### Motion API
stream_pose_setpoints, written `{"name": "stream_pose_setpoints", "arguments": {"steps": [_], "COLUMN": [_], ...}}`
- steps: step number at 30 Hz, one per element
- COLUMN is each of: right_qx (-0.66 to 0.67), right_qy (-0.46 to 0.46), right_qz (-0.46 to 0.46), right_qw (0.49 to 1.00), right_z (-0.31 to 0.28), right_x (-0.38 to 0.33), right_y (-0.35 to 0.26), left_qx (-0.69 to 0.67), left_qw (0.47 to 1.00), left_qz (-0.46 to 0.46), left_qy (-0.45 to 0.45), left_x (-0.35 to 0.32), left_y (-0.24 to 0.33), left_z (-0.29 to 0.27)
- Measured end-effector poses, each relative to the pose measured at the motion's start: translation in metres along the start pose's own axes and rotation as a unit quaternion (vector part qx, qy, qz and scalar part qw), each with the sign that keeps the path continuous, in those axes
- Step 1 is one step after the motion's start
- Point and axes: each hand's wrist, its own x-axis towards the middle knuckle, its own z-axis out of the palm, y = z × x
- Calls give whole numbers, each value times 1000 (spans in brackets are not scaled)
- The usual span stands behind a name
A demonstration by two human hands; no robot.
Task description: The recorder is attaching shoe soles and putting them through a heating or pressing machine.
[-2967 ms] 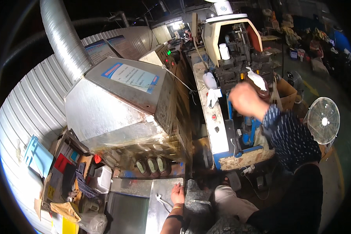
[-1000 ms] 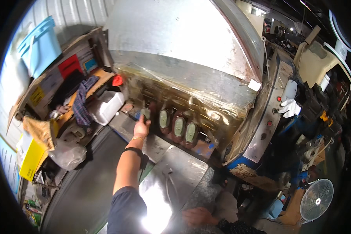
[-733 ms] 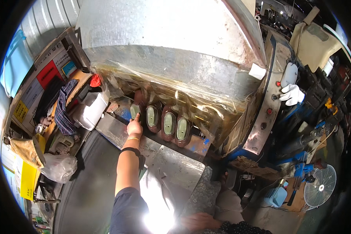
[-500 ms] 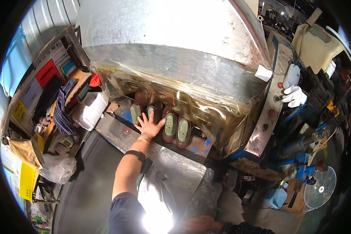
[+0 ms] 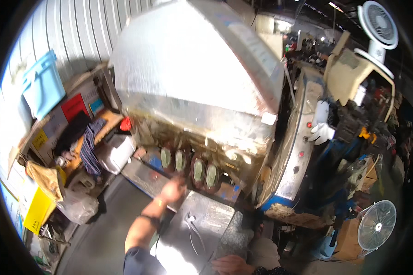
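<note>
My left hand (image 5: pixel 172 190) is blurred in mid-air just below a row of dark oval pieces with green centres (image 5: pixel 188 164), which sit in the front opening of a large metal-hooded machine (image 5: pixel 202 87). I cannot make out whether the hand holds anything. It hovers over the far end of a shiny metal table (image 5: pixel 211 215), on which a pair of thin wire tongs (image 5: pixel 193 228) lies. My right hand (image 5: pixel 231 265) rests flat at the picture's lower edge, on the grey textured edge of that table, holding nothing.
A cluttered shelf (image 5: pixel 78 137) with boxes, rags and a white plastic can (image 5: pixel 117 153) stands at the left. To the right stand a control panel with buttons (image 5: pixel 303 151), white gloves (image 5: pixel 320 130) and two fans (image 5: pixel 376 224).
My left hand has drawn back from the oval pieces toward me and down. The view has swung, so the machine now fills the upper middle.
</note>
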Motion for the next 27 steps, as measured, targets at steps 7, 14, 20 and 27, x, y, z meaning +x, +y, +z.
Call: {"name": "stream_pose_setpoints", "arguments": {"steps": [7, 14, 20, 27], "right_qx": [-36, -52, -52, -50], "right_qy": [-39, 3, -34, -11], "right_qz": [47, 29, 39, 19], "right_qw": [997, 998, 997, 999], "right_z": [-21, -2, -14, -1], "right_x": [16, 0, -26, -20], "right_y": [-38, -41, -48, -59], "left_qx": [52, -38, -145, -225], "left_qw": [925, 968, 977, 974], "left_qz": [-77, -19, 0, 14], "left_qy": [369, 246, 157, 19], "left_x": [-289, -317, -326, -340], "left_y": [141, 227, 311, 341], "left_z": [54, 80, 107, 97]}}
